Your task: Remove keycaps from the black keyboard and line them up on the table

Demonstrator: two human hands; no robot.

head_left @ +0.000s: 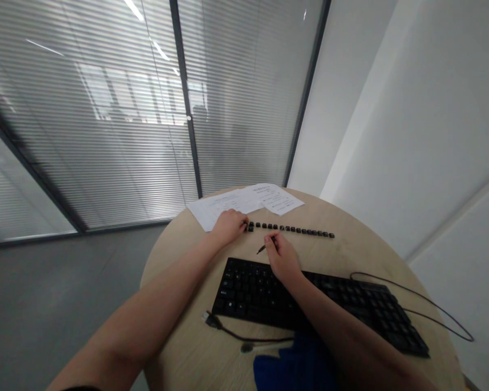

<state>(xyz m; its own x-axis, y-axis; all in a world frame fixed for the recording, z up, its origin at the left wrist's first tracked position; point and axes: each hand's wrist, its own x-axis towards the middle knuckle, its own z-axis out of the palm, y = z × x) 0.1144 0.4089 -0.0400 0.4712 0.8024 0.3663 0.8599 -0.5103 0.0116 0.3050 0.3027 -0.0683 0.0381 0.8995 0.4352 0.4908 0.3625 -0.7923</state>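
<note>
My left hand rests on the table at the left end of a row of small black keycaps. Its fingers are drawn together around a keycap there, partly hidden by the fingertips. In my right hand is a thin, dark, pointed tool, its tip angled down to the left above the tabletop; its exact kind is unclear. Below that hand lies a black keyboard, with my right forearm crossing over its middle. The upper-left part of the keyboard looks bare of keycaps.
Printed sheets of paper lie at the far side of the round wooden table. A USB plug and its cable sit in front of the keyboard, near blue cloth. Another cable loops at the right edge.
</note>
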